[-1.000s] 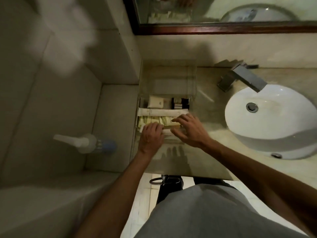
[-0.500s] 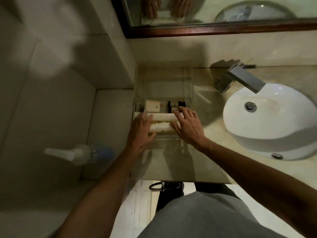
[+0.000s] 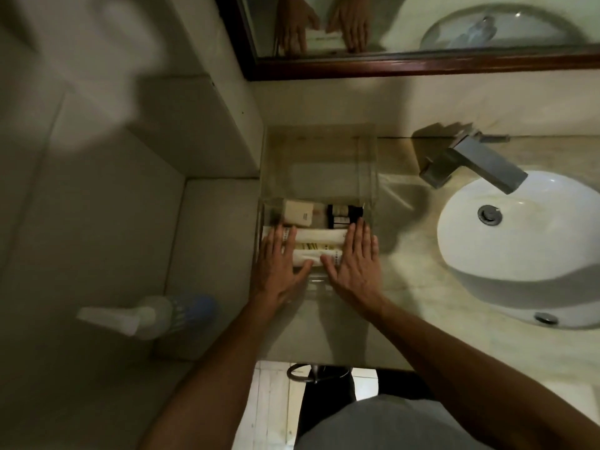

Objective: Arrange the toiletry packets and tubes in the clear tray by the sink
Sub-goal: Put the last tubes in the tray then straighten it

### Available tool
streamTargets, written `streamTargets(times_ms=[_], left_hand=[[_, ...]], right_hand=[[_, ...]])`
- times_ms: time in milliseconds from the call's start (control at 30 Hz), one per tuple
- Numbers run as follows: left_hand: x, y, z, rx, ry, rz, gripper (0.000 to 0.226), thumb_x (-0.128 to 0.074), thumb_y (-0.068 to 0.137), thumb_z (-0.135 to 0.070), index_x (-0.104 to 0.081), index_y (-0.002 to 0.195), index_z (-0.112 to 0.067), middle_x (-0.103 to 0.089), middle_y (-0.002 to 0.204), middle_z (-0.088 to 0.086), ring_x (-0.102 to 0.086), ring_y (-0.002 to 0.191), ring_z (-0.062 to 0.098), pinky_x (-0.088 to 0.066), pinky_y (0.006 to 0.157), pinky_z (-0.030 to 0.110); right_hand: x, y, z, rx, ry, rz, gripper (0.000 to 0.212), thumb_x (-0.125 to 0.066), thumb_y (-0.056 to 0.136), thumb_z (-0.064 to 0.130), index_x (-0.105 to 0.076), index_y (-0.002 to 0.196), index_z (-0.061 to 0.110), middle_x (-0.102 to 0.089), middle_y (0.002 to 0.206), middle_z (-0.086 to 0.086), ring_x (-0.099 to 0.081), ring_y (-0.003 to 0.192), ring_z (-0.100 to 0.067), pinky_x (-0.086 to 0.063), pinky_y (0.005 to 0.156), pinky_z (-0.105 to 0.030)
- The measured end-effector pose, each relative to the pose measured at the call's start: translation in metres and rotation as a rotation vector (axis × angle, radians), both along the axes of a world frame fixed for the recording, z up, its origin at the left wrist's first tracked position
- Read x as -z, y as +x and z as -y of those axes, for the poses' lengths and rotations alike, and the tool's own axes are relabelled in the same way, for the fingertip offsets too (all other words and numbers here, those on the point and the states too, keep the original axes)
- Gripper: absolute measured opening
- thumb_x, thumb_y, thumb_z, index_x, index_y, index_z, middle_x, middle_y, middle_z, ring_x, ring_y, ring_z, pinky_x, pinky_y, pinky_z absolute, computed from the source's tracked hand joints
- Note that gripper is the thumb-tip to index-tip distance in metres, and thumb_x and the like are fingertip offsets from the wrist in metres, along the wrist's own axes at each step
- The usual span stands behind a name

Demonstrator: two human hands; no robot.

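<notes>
A clear tray (image 3: 319, 164) stands on the counter left of the sink. In its near half lie long white packets (image 3: 319, 236), a yellowish packet (image 3: 316, 247) between them, a small beige box (image 3: 298, 212) and dark little bottles (image 3: 441, 212) behind. My left hand (image 3: 278, 264) lies flat on the packets' left ends, fingers apart. My right hand (image 3: 357, 259) lies flat on their right ends, fingers together. Neither hand grips anything; both press down on the packets.
A white basin (image 3: 532, 251) with a grey faucet (image 3: 474, 164) sits to the right. A wood-framed mirror (image 3: 422, 64) hangs behind. A white and blue spray bottle (image 3: 152, 315) lies on the ledge at left. The counter's front edge runs just below my wrists.
Both hands went from fingering the packets to lying flat on them, left and right ends. The packets now lie in neater parallel rows.
</notes>
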State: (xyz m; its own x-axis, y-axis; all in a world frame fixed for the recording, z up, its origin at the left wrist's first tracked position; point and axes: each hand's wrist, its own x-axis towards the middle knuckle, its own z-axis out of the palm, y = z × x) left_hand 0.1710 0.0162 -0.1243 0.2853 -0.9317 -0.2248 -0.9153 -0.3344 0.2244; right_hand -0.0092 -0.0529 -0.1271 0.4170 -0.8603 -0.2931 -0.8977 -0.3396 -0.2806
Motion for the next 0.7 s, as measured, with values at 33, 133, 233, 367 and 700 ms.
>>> streamTargets(times_ms=[33, 133, 233, 367, 700], left_hand=[[-0.002, -0.001, 0.0, -0.027, -0.023, -0.003, 0.09, -0.038, 0.084, -0.075, -0.013, 0.153, -0.023, -0.009, 0.161, 0.009, -0.014, 0.145, 0.029, -0.024, 0.115, 0.048], [-0.012, 0.002, 0.011, -0.04, -0.123, -0.002, 0.093, -0.049, 0.079, -0.073, -0.021, 0.151, -0.019, -0.012, 0.16, 0.009, -0.018, 0.143, 0.029, -0.023, 0.114, 0.046], [-0.017, 0.013, 0.04, 0.07, -0.15, 0.013, 0.087, -0.044, 0.083, -0.069, -0.026, 0.15, -0.018, -0.02, 0.159, 0.008, -0.022, 0.143, 0.028, -0.026, 0.115, 0.048], [-0.008, 0.021, 0.058, 0.121, -0.065, 0.058, 0.082, -0.037, 0.086, -0.07, -0.03, 0.149, -0.019, -0.014, 0.161, 0.005, -0.026, 0.14, 0.03, -0.027, 0.114, 0.047], [-0.002, 0.016, 0.051, 0.016, -0.09, 0.06, 0.081, -0.042, 0.083, -0.069, -0.036, 0.146, -0.017, -0.038, 0.145, 0.011, -0.035, 0.133, 0.03, -0.029, 0.112, 0.043]], right_hand=[[-0.001, 0.0, 0.0, 0.0, 0.004, 0.001, 0.09, -0.007, 0.096, 0.07, 0.014, 0.154, 0.005, 0.022, 0.162, -0.015, 0.022, 0.15, -0.025, 0.002, 0.124, -0.046], [-0.008, -0.003, 0.004, -0.025, -0.037, 0.017, 0.094, -0.017, 0.095, 0.072, 0.015, 0.155, 0.007, 0.027, 0.161, -0.015, 0.025, 0.149, -0.027, 0.003, 0.123, -0.048], [-0.012, -0.002, 0.02, -0.087, -0.111, 0.048, 0.092, -0.027, 0.094, 0.072, 0.005, 0.158, 0.015, 0.021, 0.164, -0.011, 0.021, 0.15, -0.028, 0.005, 0.123, -0.048], [-0.007, 0.0, 0.042, -0.152, -0.087, -0.011, 0.086, -0.019, 0.094, 0.074, -0.007, 0.159, 0.019, 0.012, 0.166, -0.011, 0.013, 0.152, -0.03, 0.001, 0.123, -0.049], [0.0, -0.002, 0.043, -0.124, -0.025, -0.039, 0.091, -0.01, 0.092, 0.077, 0.015, 0.156, 0.018, 0.024, 0.161, -0.012, 0.025, 0.148, -0.026, 0.005, 0.123, -0.05]])
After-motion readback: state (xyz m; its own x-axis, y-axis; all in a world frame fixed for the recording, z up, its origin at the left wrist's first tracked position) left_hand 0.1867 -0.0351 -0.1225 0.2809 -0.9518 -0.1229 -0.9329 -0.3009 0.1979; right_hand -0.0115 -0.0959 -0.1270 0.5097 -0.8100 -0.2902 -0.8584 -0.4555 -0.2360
